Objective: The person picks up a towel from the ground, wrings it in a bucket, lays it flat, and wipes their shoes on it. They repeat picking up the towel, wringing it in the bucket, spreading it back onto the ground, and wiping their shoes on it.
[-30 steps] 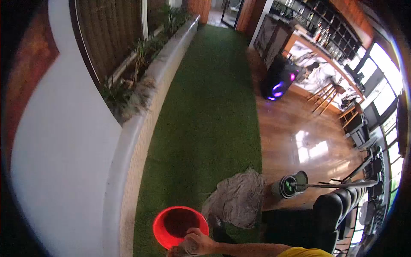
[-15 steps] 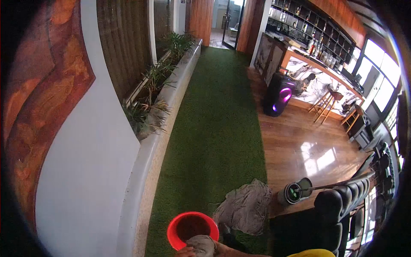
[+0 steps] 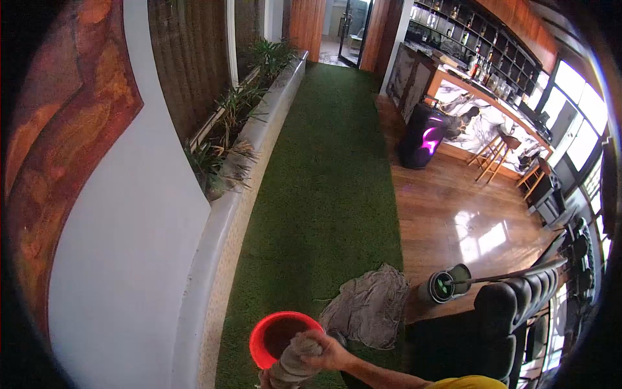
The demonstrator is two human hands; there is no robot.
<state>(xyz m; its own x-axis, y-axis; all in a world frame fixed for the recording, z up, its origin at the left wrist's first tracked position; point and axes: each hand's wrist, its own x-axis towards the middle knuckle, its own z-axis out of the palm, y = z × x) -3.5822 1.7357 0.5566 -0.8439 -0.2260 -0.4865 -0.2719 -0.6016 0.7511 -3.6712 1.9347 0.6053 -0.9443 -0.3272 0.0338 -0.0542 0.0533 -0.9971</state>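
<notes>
A twisted grey cloth hangs over the near side of a red basin with dark, brownish water in it. My right hand grips the cloth's upper end, fingers wrapped round it. Lower down, at the bottom edge of the view, my left hand closes on the cloth's other end; most of it is hidden. Beside the basin, a larger grey-beige cloth lies spread and crumpled on the green turf carpet.
A bucket with a long handle leaning out of it stands on the wooden floor, near a black padded sofa. Planter wall runs along the left. Farther off are a lit speaker, a bar counter and stools.
The cloth in my hands has risen from low at the basin and is now twisted into a roll. My right hand has come up into clearer view.
</notes>
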